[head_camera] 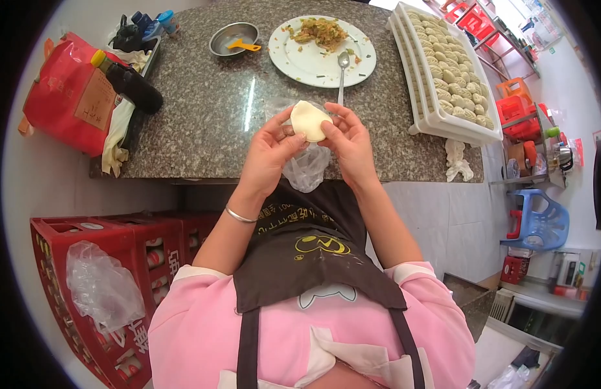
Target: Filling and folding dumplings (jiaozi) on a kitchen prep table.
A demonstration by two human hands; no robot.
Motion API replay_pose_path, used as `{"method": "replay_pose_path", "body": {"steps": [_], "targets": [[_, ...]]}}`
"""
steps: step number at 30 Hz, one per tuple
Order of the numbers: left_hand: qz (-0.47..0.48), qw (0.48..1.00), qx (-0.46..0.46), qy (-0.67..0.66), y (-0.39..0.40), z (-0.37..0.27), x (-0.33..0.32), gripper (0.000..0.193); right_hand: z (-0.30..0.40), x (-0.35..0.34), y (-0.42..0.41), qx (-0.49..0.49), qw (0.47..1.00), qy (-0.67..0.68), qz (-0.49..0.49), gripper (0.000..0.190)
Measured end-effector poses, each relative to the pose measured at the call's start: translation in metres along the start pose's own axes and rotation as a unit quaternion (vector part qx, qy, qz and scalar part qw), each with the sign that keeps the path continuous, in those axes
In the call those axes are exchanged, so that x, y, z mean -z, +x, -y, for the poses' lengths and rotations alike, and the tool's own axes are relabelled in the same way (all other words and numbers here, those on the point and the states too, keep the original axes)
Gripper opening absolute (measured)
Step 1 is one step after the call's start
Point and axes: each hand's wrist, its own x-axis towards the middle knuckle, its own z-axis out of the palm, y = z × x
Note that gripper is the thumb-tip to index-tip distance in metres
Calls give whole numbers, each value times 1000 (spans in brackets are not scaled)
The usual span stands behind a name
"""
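Observation:
Between both hands I hold a pale dough wrapper (pixel 310 120), raised over the near part of the stone counter. My left hand (pixel 277 146) pinches its left side, with the thumb on the near edge. On the right side, my right hand (pixel 350 141) grips it between thumb and fingers. Whether the wrapper is folded around anything cannot be told. Below my hands a clear plastic bag (pixel 307 167) hangs over the counter's front edge. Beyond them stands a white plate (pixel 300 70) with chopped filling (pixel 324 34) and a metal spoon (pixel 342 73) resting on its rim.
Stacked white trays (pixel 417 97) of pleated dumplings (pixel 456 73) stand at the right. A steel bowl (pixel 222 41) holding a yellow-orange tool (pixel 244 45) sits behind. A dark bottle (pixel 130 82) and a red bag (pixel 69 97) are at the left. Red crates (pixel 106 238) stand below left.

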Motion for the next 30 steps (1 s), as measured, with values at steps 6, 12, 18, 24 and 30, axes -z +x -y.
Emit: {"method": "replay_pose_path", "body": {"steps": [6, 12, 18, 24, 30], "targets": [[-24, 1000, -8, -11, -1, 2, -4, 43, -2, 1, -2, 0, 1000, 22, -21, 35], [-33, 999, -35, 10, 0, 4, 0, 37, -1, 3, -4, 211, 900, -374, -73, 22], [-42, 995, -63, 62, -2, 5, -3, 33, 16, -8, -10, 201, 927, -316, 21, 11], [-36, 994, -81, 70, -1, 4, -7, 31, 16, -6, -9, 183, 931, -316, -20, 12], [-38, 991, -92, 88, -1, 3, -7, 26, 25, -5, -8, 204, 902, -378, 37, 10]]}}
